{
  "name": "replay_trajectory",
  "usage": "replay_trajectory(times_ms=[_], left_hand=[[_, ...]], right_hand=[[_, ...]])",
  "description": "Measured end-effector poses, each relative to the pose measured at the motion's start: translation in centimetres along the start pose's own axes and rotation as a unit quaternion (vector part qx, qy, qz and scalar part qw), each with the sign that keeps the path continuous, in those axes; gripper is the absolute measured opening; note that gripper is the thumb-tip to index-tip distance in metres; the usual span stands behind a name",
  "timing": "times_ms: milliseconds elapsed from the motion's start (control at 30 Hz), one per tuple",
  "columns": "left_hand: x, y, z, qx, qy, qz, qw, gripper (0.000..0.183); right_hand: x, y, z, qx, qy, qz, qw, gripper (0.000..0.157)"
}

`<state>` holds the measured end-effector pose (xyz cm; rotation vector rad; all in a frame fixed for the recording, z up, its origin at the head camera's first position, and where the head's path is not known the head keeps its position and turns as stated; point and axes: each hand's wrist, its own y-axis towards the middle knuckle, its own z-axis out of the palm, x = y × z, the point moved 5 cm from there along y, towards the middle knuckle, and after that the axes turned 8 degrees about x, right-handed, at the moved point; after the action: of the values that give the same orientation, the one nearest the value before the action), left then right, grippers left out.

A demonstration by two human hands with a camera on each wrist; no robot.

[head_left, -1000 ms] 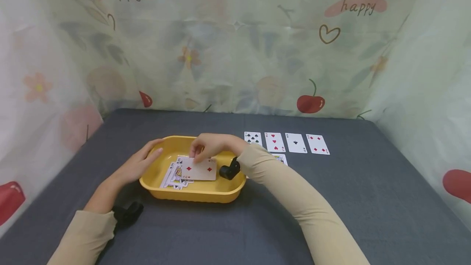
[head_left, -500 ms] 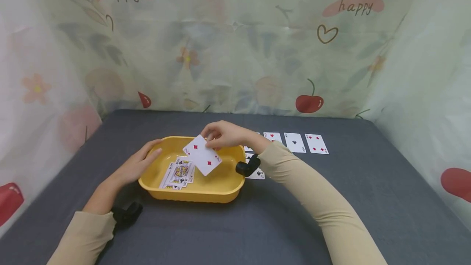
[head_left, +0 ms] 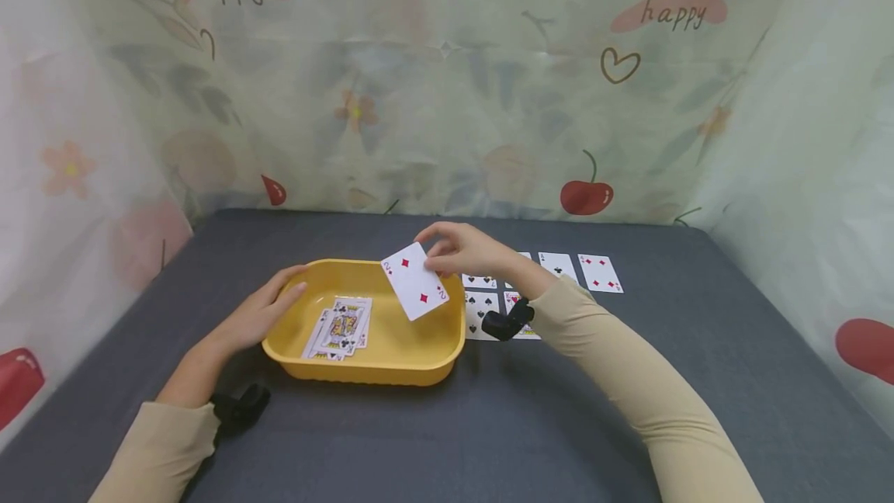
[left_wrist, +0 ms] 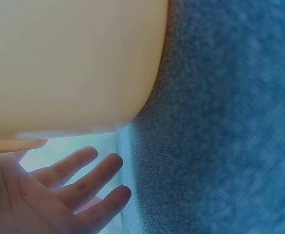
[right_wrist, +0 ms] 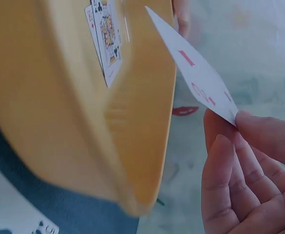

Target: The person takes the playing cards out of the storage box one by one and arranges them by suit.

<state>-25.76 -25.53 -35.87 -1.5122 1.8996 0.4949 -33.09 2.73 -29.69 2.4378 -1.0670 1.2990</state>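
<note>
In the head view my right hand (head_left: pixel 471 251) pinches a playing card, the two of diamonds (head_left: pixel 415 281), between thumb and fingers. The card is tilted, face toward me, above the right part of a yellow tray (head_left: pixel 363 372). My left hand (head_left: pixel 264 307) rests at the tray's left rim; the left wrist view shows its fingers (left_wrist: pixel 91 183) spread and fairly straight beside the outer wall. Several overlapping cards, a king of clubs (head_left: pixel 343 326) on top, lie in the tray's left part. In the right wrist view the thumb (right_wrist: pixel 264 131) presses the held card's corner.
To the tray's right, face-up cards lie in two rows on the dark cloth (head_left: pixel 447 441), among them a four of diamonds (head_left: pixel 600 274) and a card of spades (head_left: pixel 482 317). My right forearm hides some of them. A patterned curtain (head_left: pixel 447 99) stands behind.
My right hand has lifted the two of diamonds off the cards in the tray and carried it up and rightward, turning it. The left hand stays at the rim.
</note>
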Motion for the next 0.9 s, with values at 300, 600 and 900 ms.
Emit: replay_trajectory(times_ms=[300, 600, 900], left_hand=[[0.1, 0.0, 0.0, 0.001, -0.002, -0.001, 1.0000, 0.060], [0.0, 0.0, 0.0, 0.001, -0.006, 0.004, 1.0000, 0.059], [0.0, 0.0, 0.0, 0.002, -0.006, 0.005, 1.0000, 0.059]], right_hand=[[-2.1, -2.4, -1.6, -0.033, 0.044, 0.007, 0.998, 0.043], [-4.1, -5.4, -3.2, -0.070, 0.051, 0.024, 0.996, 0.046], [-6.9, -8.3, -5.0, -0.113, 0.071, 0.040, 0.990, 0.048]])
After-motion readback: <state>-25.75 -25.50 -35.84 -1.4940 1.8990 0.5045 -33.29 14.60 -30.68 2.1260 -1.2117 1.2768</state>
